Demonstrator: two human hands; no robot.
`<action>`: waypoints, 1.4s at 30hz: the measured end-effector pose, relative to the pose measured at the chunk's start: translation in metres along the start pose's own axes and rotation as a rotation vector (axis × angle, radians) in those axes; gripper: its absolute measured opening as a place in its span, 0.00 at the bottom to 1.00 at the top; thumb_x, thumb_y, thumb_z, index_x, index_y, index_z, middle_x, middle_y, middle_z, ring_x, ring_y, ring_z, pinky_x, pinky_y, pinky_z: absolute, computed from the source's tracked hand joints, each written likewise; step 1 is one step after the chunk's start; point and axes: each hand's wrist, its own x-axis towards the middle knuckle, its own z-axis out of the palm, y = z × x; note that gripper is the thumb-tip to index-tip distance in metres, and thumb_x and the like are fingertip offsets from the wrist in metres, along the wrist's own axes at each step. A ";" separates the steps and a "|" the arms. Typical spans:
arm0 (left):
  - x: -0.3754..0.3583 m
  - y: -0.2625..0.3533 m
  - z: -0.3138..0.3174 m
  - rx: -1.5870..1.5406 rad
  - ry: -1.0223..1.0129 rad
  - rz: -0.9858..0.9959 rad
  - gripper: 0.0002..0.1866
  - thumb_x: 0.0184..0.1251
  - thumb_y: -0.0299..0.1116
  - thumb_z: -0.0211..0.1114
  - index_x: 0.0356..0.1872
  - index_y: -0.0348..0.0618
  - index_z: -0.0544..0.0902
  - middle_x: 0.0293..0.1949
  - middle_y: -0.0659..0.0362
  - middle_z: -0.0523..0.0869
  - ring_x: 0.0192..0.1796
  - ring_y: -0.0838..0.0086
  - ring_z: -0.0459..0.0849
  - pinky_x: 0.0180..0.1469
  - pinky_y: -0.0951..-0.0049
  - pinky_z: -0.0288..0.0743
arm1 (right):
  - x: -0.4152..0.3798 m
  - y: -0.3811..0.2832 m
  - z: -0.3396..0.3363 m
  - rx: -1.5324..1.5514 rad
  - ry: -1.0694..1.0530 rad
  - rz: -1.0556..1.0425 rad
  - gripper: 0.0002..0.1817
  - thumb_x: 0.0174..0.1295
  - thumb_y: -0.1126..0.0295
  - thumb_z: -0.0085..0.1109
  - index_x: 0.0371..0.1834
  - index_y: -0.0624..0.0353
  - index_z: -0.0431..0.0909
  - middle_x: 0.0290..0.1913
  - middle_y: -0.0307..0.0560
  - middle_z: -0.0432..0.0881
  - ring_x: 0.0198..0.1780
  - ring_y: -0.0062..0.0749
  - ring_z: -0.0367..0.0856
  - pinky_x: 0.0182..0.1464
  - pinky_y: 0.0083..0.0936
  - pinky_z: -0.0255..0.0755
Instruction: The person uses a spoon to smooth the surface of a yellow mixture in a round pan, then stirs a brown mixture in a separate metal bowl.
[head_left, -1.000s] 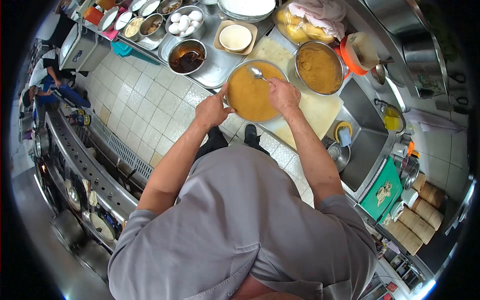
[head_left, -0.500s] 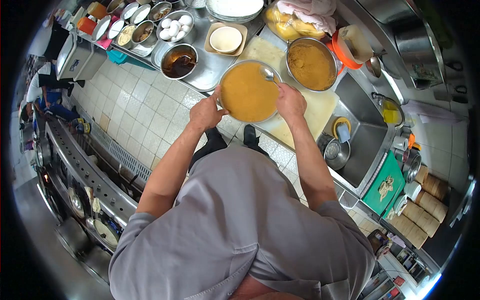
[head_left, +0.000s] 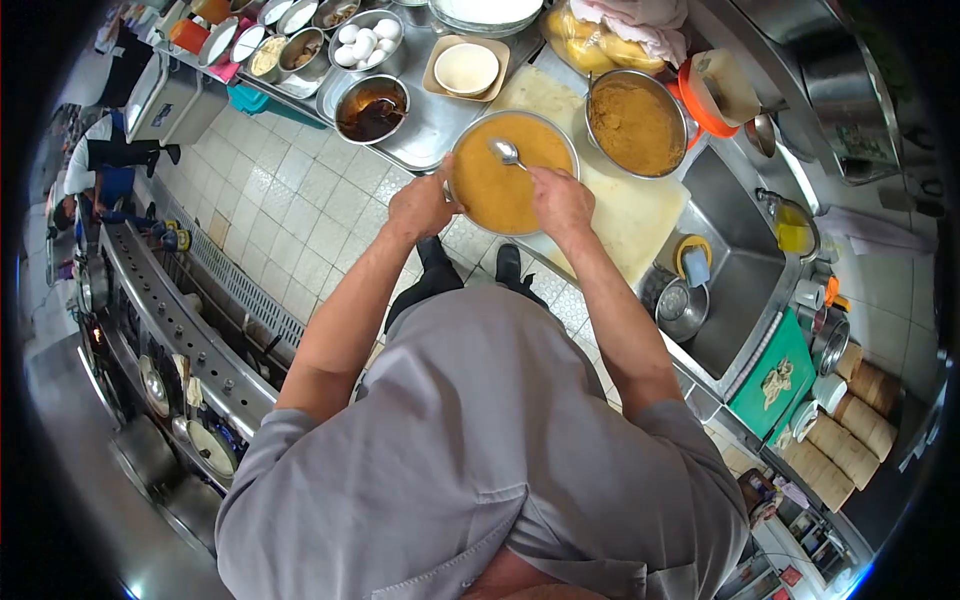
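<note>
A round metal pan [head_left: 574,146] holds a smooth orange-yellow mixture [head_left: 492,196] with an even surface. My left hand [head_left: 420,207] grips the pan's left rim, thumb toward the front and fingers at the side. In my right hand [head_left: 563,203] is a metal spoon [head_left: 504,151], its handle pinched between thumb and fingers. The spoon's bowl lies over the mixture, a little above the pan's middle. Behind and to the right stands a deeper metal pot [head_left: 684,128] with a rougher, thicker orange-brown mass [head_left: 632,120] inside.
A pale cutting board [head_left: 640,225] lies between the pan and the sink [head_left: 745,260]. Left of the pan, a bowl of dark sauce [head_left: 371,108] and a bowl of eggs [head_left: 367,40] stand on the steel counter. People are at the far left.
My right hand has moved left, carrying the spoon's bowl from the pan's upper right toward its middle. My left hand keeps its grip on the rim. The camera view has shifted slightly.
</note>
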 end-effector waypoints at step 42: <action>-0.015 -0.012 0.076 -1.465 -0.079 -0.101 0.56 0.81 0.21 0.68 0.94 0.67 0.38 0.38 0.55 0.87 0.37 0.68 0.94 0.43 0.65 0.94 | -0.059 0.031 -0.009 1.366 -0.401 0.396 0.19 0.90 0.63 0.50 0.67 0.68 0.82 0.25 0.33 0.71 0.23 0.19 0.64 0.28 0.21 0.65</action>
